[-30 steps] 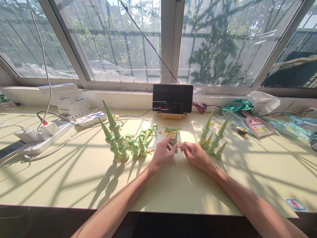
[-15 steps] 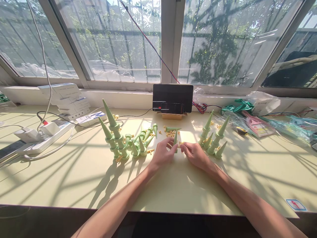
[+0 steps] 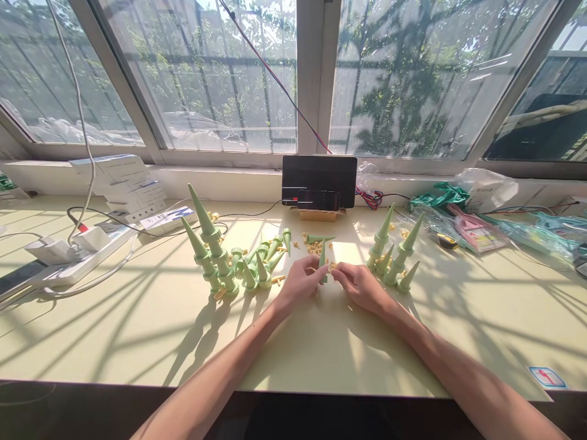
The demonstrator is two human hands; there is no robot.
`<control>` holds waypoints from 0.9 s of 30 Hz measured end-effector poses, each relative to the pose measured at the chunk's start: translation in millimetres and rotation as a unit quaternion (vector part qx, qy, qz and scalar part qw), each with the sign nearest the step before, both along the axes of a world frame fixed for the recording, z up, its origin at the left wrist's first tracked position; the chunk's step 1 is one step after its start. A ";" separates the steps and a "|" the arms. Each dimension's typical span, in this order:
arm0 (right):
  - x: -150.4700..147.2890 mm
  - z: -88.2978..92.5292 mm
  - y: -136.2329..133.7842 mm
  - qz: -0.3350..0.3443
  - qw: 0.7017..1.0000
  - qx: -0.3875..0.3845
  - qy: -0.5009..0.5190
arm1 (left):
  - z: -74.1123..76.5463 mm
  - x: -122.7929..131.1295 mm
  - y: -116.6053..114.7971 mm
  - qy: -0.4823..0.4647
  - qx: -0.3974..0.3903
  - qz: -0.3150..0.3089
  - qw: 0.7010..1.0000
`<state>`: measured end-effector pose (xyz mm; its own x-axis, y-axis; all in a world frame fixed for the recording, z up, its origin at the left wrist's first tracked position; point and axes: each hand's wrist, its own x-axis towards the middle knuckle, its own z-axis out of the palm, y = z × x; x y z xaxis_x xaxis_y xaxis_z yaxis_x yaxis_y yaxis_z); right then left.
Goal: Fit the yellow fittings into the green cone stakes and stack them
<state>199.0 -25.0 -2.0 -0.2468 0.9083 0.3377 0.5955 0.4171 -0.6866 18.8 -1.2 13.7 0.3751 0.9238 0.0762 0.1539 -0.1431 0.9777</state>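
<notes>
A: How are the arms posed?

B: Both forearms are brought in over the front edge of the pale yellow worktop (image 3: 321,354) and angled inward, so that the left hand (image 3: 302,280) and the right hand (image 3: 362,286) are held near each other, around midway between front and back edges.

A: And the grips?

B: By the left hand, a slender light-green plastic-looking cone (image 3: 323,253) is held upright, point up, between thumb and fingers. The right hand is narrowed to a pinch just beside it, with its fingers curled; small yellow pieces are seen at the fingertips, but whether one is gripped cannot be told.

A: What is set around them?

B: Stacked light-green spired towers (image 3: 202,219) are stood towards the left edge, and a second group of light-green spires (image 3: 406,244) towards the right. Small yellow pegs (image 3: 314,248) are scattered beyond the hands, towards the back edge.

A: Can any writing be read?

B: Print is borne by the stacked white cartons (image 3: 117,183) near the back edge, but it is too small to be made out. On the blue-bordered white sticker (image 3: 547,377) near the front edge, towards the right, only a red mark is shown.
</notes>
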 end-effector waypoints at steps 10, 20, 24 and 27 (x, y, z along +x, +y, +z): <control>0.8 -1.3 0.2 0.019 1.000 -0.001 0.013 | -1.8 -2.3 1.5 -0.017 -0.017 -0.033 0.999; 0.9 -4.7 1.1 0.024 0.999 -0.014 0.020 | 0.3 -3.3 0.8 -0.013 -0.002 -0.047 0.999; 0.4 -3.6 0.1 0.025 0.999 -0.018 0.016 | 0.0 -3.3 0.5 -0.016 0.001 -0.052 0.999; 0.1 -2.0 -0.5 0.021 1.000 -0.014 0.012 | 0.7 -3.1 0.3 -0.019 -0.004 -0.054 0.998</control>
